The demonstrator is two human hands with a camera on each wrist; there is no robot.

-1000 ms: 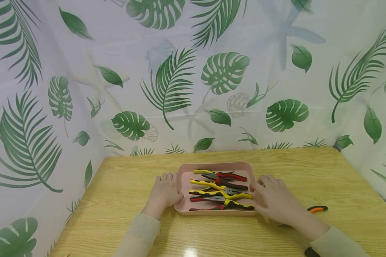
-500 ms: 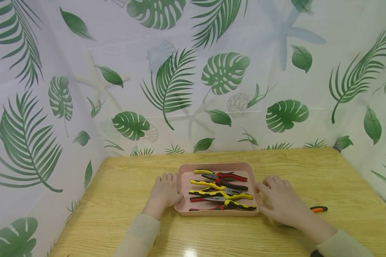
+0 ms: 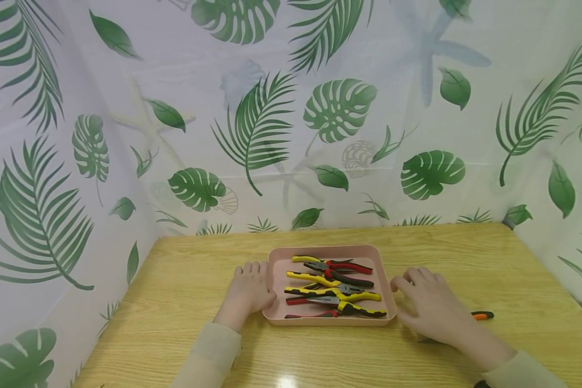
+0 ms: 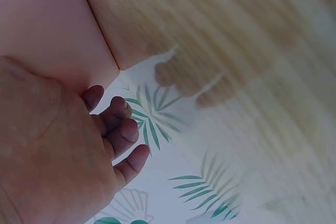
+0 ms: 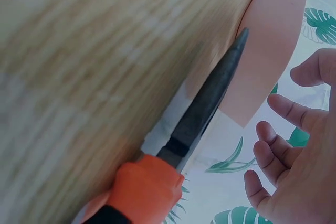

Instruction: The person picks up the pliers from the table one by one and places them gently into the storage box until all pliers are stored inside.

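A pink rectangular tray [image 3: 330, 321] holds several pliers, lying crosswise; yellow-and-black pliers [image 3: 361, 310] are at the front and red-and-black pliers [image 3: 351, 267] farther back. My left hand [image 3: 249, 291] rests against the tray's left side, fingers loosely bent, as the left wrist view also shows. At the right, my right hand [image 3: 429, 302] is just off the tray's side, its fingers relaxed and holding nothing. Beneath the right forearm lie long-nose pliers [image 5: 205, 103] with orange-and-black handles; in the head view the arm hides most of them.
The wood-grain table [image 3: 199, 258] is backed by a white cloth [image 3: 281, 134] printed with green leaves, which also rises at both sides. By the right sleeve, a small black object [image 3: 482, 384] shows at the bottom edge, mostly hidden.
My right hand has moved right, away from the tray's right side, covering more of the orange-handled pliers. The left hand and the tray have not moved.
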